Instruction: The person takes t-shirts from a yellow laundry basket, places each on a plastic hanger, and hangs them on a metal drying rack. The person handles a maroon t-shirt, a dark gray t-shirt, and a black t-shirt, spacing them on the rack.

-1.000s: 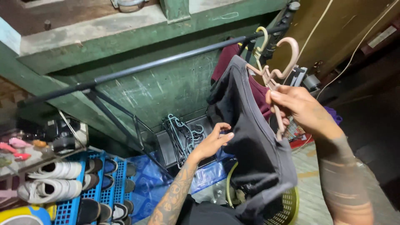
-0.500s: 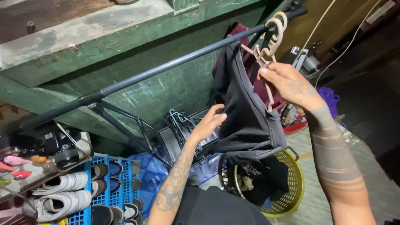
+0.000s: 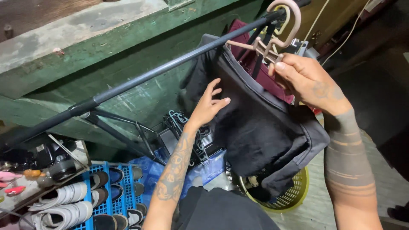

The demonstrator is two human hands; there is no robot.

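Dark grey garment point(image 3: 260, 127) — soft fabric with a stitched band along its upper edge, draped over a pale pink plastic hanger point(image 3: 272, 38). Hanger's hook sits over the dark metal rail point(image 3: 170, 66), its body tilted. Right hand point(image 3: 309, 81) grips the hanger just below the hook; left hand point(image 3: 208, 106) lies flat against the cloth — lower folds hang loose and bunched.

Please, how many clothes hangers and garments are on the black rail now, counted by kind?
Pink hanger: 1
Yellowish hanger: 1
Dark grey garment: 1
Maroon garment: 1
Total: 4
The right hand holds the pink hanger; the left hand touches the grey garment.
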